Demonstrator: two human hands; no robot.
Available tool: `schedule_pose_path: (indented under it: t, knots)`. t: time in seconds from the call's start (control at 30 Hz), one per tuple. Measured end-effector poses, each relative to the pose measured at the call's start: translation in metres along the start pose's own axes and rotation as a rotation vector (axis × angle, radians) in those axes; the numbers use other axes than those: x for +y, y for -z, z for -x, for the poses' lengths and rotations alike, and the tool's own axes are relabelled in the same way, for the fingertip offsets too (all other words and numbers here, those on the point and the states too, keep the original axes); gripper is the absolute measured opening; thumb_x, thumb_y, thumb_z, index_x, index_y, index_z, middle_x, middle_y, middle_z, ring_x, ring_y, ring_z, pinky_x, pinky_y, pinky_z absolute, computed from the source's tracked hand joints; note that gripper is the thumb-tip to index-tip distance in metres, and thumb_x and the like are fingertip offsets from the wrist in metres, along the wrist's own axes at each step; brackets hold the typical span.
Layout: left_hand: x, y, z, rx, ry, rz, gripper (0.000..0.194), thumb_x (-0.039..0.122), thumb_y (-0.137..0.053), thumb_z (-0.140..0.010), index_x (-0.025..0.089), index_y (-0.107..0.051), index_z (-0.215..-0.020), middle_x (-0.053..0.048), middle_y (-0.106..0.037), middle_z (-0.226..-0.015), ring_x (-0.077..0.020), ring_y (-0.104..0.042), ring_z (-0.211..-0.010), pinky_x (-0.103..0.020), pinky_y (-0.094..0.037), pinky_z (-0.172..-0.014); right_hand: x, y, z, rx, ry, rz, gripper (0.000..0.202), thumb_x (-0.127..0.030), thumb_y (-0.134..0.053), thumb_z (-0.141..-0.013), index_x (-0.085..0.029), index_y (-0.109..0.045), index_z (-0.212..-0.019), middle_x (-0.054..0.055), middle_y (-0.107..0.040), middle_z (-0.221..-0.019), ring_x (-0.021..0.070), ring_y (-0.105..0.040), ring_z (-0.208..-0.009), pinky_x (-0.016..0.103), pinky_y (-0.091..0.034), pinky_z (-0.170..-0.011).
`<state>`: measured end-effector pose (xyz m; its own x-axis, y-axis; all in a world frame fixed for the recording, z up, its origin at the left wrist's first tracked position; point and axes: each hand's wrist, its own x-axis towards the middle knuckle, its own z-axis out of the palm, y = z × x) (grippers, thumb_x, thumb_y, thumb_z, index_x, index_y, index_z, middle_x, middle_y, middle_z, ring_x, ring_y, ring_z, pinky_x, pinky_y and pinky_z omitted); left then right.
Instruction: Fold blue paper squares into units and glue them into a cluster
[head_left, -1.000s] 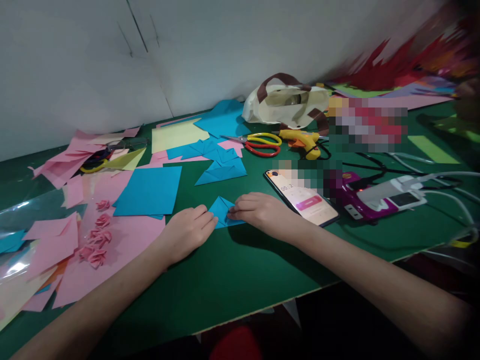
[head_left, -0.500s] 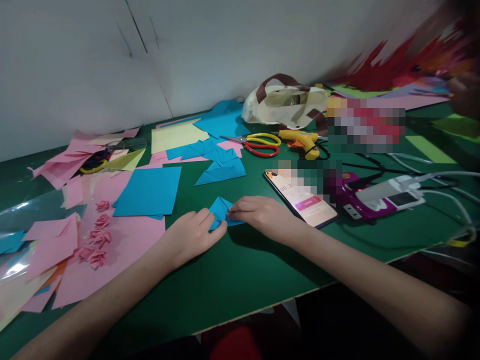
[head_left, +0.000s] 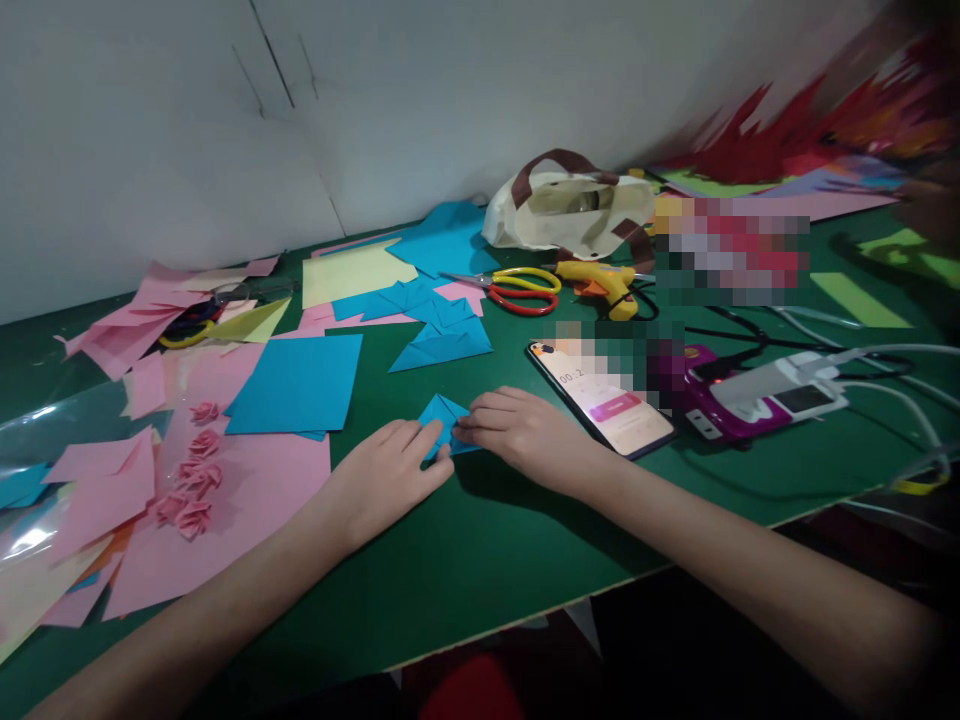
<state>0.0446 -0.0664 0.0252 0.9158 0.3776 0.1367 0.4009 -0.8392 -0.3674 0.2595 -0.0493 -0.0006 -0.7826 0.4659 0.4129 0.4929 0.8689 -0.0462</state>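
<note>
A small folded piece of blue paper point(head_left: 444, 411) lies on the green table point(head_left: 420, 570), with its peak pointing away from me. My left hand point(head_left: 390, 475) grips its left side, fingers bent over it. On the right side, my right hand point(head_left: 517, 435) has its fingers pressed together on the paper. The fingers cover much of its lower part. Behind it lie several folded blue paper pieces point(head_left: 442, 345). A stack of square blue sheets point(head_left: 300, 382) lies to the left, and folded pink paper roses point(head_left: 201, 472) rest on pink paper.
Beyond my right hand lies a lit phone point(head_left: 615, 410), with a purple power strip point(head_left: 720, 410) and cables beside it. Scissors point(head_left: 525, 290), a yellow glue gun point(head_left: 600, 285) and a cream tote bag point(head_left: 566, 215) are farther back. Another person's blurred hand point(head_left: 926, 215) appears at right.
My left fingers have shifted slightly on the blue paper, and my right hand has moved a little to the right. The other person's hand at the far right has moved.
</note>
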Motion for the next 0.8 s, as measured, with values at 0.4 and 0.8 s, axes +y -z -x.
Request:
schedule_pose_path:
  t: [0.4,0.8]
  knots:
    - [0.004,-0.001,0.000,0.013,0.005,0.013,0.017,0.003,-0.046,-0.083,0.011,-0.057,-0.093,-0.017,-0.067,-0.098,-0.0241,-0.064,-0.091,-0.036,-0.050,-0.078,-0.012,0.002,-0.003,-0.074,-0.096,0.038,0.022,-0.011,-0.049,-0.087,-0.010,-0.062,-0.106,0.008,-0.064,-0.083,0.0200,-0.055,-0.080,0.033,-0.041,-0.072]
    - [0.001,0.002,0.010,-0.151,0.078,0.227,0.041,0.002,-0.039,-0.084,0.012,-0.047,-0.123,-0.018,-0.058,-0.123,-0.0246,-0.055,-0.113,-0.037,-0.048,-0.085,-0.017,-0.002,-0.002,-0.115,-0.138,0.075,0.023,-0.010,-0.047,-0.087,-0.009,-0.063,-0.103,0.011,-0.066,-0.089,0.0206,-0.056,-0.082,0.034,-0.040,-0.071]
